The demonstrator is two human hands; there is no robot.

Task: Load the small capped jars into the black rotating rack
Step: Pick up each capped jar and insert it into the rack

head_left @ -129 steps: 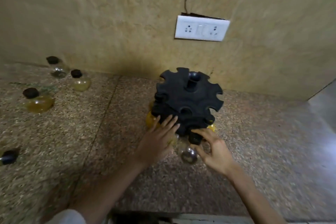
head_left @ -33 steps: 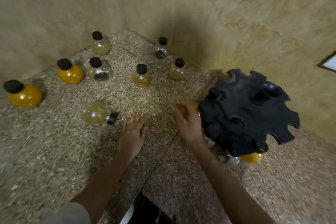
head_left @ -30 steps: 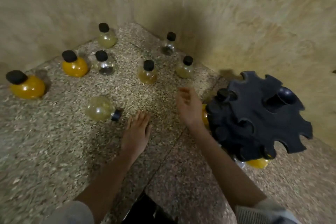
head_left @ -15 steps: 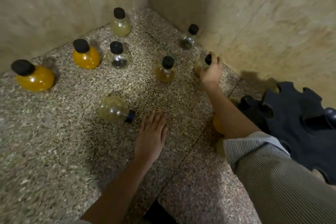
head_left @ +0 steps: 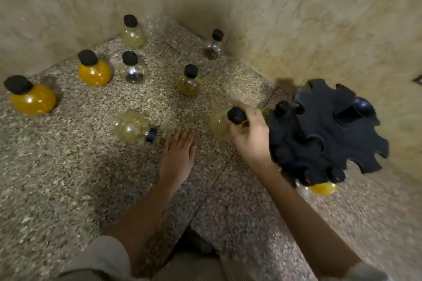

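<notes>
Here the right hand (head_left: 250,137) grips a small round glass jar (head_left: 219,126) by its black cap. The left hand (head_left: 177,157) lies flat, fingers straight, on the speckled stone desk (head_left: 68,166).

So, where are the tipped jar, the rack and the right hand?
tipped jar (head_left: 130,128): head view, glass belly.
rack (head_left: 324,139): head view, top disc.
right hand (head_left: 250,137): head view, its back.

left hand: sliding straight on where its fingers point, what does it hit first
Probably the upright pale-yellow round glass jar with black cap; the left hand points roughly at it.
</notes>
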